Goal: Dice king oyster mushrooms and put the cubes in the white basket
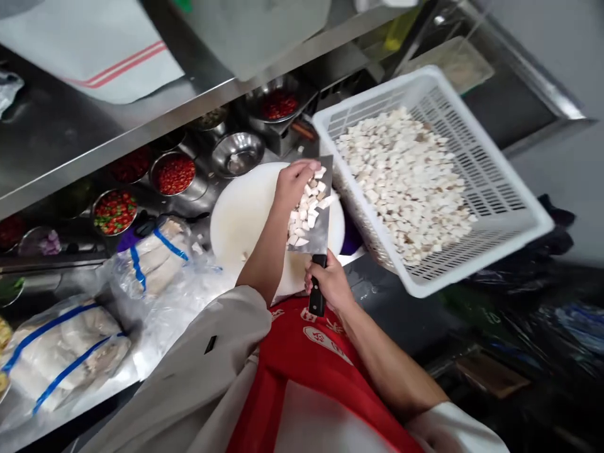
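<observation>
Red apron [302, 346] right up close at 6 o'clock, pale sleeve [202, 352] over at 7. Just past that, dead centre, a black-handled cleaver [321, 238]. Long axis running pretty much 12 to 6: handle toward 6, broad blade toward 12, leaning just a hair past it. Blade loaded up with white diced chunks [304, 217]. Right hand [334, 283] at about 5, fingers wrapped snug around the handle. Left hand [293, 184] at 12, fingers together and bent over the far end of the pile, right by the blade's end. Can't tell whether actually pinching any of it, tbh. Round white cutting board [236, 217] underneath, showing mostly at 9 to 11. Big white slotted basket [532, 219] at 2 to 3, just beside the board, long side roughly 11 to 5, with a big heap of similar diced pieces [406, 182] inside. Over at 9 to 10, chopped red chillies [173, 173] and a red-and-green chopped mix [114, 212] in bowls. Around 8, blue-banded plastic bags [66, 358].
</observation>
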Demonstrator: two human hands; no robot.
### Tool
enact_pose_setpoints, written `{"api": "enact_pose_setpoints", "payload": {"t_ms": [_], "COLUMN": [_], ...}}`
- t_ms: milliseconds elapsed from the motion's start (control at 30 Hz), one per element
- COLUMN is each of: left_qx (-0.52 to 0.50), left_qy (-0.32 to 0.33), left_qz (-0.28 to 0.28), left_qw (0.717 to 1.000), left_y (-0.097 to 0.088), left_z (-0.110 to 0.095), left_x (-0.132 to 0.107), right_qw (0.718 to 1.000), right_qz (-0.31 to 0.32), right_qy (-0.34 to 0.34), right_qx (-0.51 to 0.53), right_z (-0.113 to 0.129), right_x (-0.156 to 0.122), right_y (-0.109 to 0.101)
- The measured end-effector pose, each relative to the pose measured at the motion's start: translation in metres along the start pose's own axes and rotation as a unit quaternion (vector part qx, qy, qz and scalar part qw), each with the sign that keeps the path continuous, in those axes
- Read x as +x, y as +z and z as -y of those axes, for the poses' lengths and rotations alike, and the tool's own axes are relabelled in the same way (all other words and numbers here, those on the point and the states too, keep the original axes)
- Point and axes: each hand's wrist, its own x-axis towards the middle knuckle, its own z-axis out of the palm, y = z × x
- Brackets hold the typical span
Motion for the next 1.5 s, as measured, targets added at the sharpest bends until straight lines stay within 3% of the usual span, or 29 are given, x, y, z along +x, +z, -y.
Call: {"api": "enact_pose_setpoints", "payload": {"t_ms": [167,233,300,400,467,533,633,733,800,833,867,967,1033,1100,1200,1300,1367,1500], "left_qx": [-0.096,-0.114,-0.101,-0.013,0.095,0.221,0.38,0.414,0.39,0.386,0.391,0.408,0.413,0.408,0.37,0.316,0.294,0.263], "left_qy": [0.047,0.02,-0.015,0.004,0.046,0.017,-0.02,0.045,0.079,0.064,0.013,-0.106,-0.114,-0.09,-0.063,-0.08,-0.086,-0.037], "left_qz": [0.109,0.161,0.206,0.253,0.239,0.212,0.187,0.167,0.099,0.038,-0.067,-0.336,-0.382,-0.369,-0.28,-0.182,-0.134,-0.005], "left_qw": [0.988,0.98,0.973,0.967,0.965,0.952,0.905,0.893,0.912,0.919,0.918,0.842,0.819,0.83,0.883,0.928,0.942,0.964], "left_y": [0.162,0.223,0.272,0.323,0.345,0.356,0.344,0.287,0.222,0.182,0.14,0.017,-0.039,-0.065,-0.06,-0.024,0.019,0.131], "left_z": [-0.021,-0.023,-0.023,-0.017,-0.008,0.002,0.012,0.005,-0.005,-0.008,-0.011,-0.011,-0.006,0.003,0.018,0.025,0.019,-0.012], "left_x": [0.073,0.082,0.076,0.041,0.014,-0.007,-0.021,-0.035,-0.055,-0.068,-0.084,-0.145,-0.188,-0.22,-0.23,-0.195,-0.159,-0.094], "right_qw": [0.979,0.952,0.919,0.913,0.927,0.938,0.947,0.946,0.944,0.945,0.947,0.955,0.959,0.962,0.959,0.952,0.945,0.918], "right_qz": [-0.116,-0.187,-0.245,-0.253,-0.25,-0.26,-0.247,-0.225,-0.217,-0.213,-0.205,-0.172,-0.151,-0.137,-0.139,-0.148,-0.162,-0.227], "right_qy": [-0.136,-0.164,-0.175,-0.176,-0.167,-0.156,-0.168,-0.204,-0.218,-0.217,-0.212,-0.187,-0.171,-0.166,-0.198,-0.237,-0.257,-0.298], "right_qx": [-0.098,-0.178,-0.254,-0.268,-0.225,-0.169,-0.119,-0.11,-0.117,-0.122,-0.128,-0.152,-0.169,-0.17,-0.144,-0.124,-0.119,-0.13], "right_z": [0.075,0.097,0.113,0.127,0.131,0.133,0.132,0.129,0.127,0.126,0.126,0.126,0.125,0.124,0.122,0.122,0.124,0.123], "right_x": [-0.008,-0.009,-0.011,-0.014,-0.017,-0.022,-0.031,-0.039,-0.042,-0.043,-0.044,-0.046,-0.047,-0.047,-0.045,-0.041,-0.041,-0.049], "right_y": [-0.1,-0.146,-0.19,-0.236,-0.25,-0.254,-0.248,-0.243,-0.243,-0.244,-0.244,-0.24,-0.232,-0.221,-0.204,-0.193,-0.189,-0.18]}}
